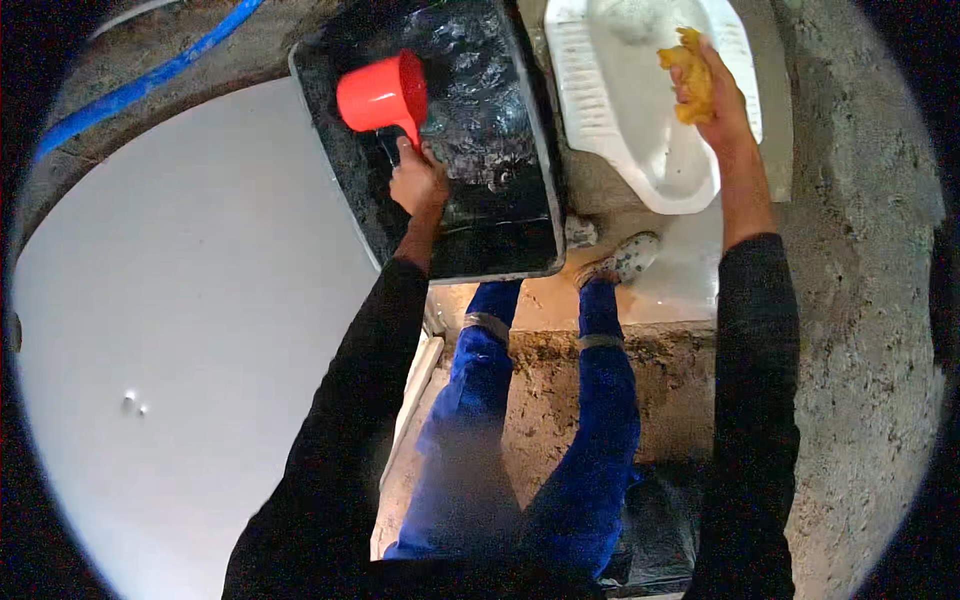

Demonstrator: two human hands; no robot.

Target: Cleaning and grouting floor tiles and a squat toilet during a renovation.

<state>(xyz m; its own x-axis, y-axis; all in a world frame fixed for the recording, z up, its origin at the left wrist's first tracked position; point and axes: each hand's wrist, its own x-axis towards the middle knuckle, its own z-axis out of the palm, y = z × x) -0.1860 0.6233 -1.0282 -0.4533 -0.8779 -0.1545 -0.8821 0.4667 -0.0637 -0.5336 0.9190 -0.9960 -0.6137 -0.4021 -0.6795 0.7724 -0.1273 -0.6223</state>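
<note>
The left hand (420, 183) is gripping a red dipper (375, 93) by its handle over a black tub (500, 274) (water is glinting inside); the right hand (730, 108), fingers curled, is clutching a yellow cloth (693, 88) above a white squat toilet (683, 192).

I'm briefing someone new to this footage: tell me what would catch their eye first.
The bright red dipper, held by its handle in the left hand over the black tub. Next, the yellow wad in the right hand, over the white squat toilet at upper right. A blue hose curves through the upper left.
</note>
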